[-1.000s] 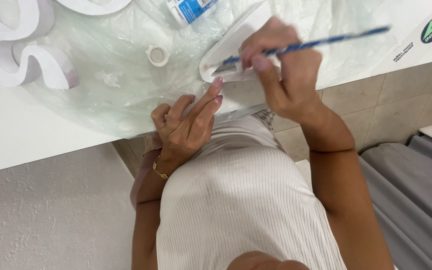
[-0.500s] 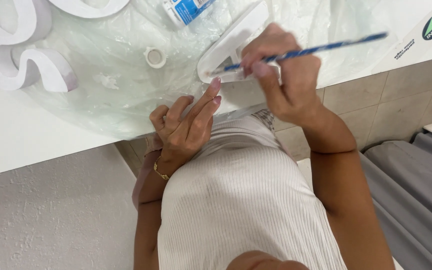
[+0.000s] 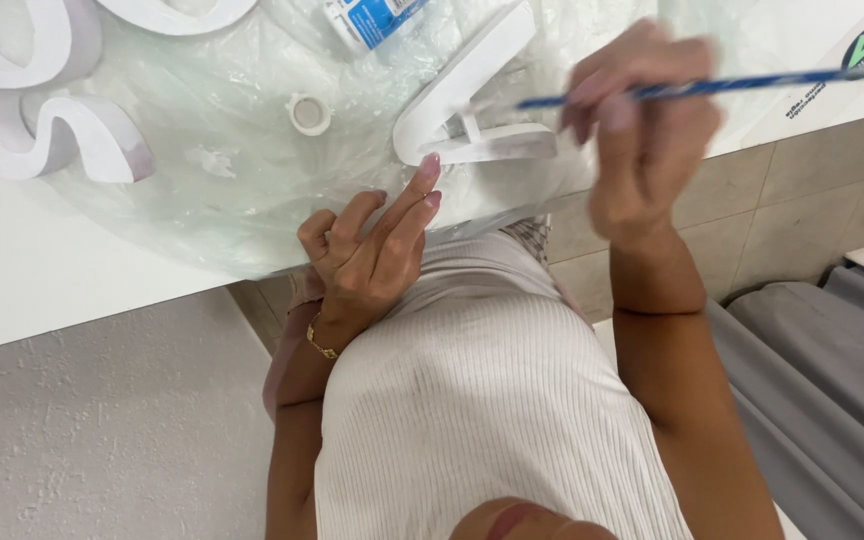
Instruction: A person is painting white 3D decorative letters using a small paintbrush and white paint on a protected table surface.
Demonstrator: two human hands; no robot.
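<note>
Right hand (image 3: 642, 130) lifted blue brush (image 3: 712, 85) | left hand (image 3: 372, 250) touching white letter (image 3: 472, 90)

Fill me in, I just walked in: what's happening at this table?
A person is painting a white foam letter on a plastic sheet. The right hand holds a blue paintbrush with its tip at the letter; the left hand steadies the letter's near edge with its fingers.
</note>
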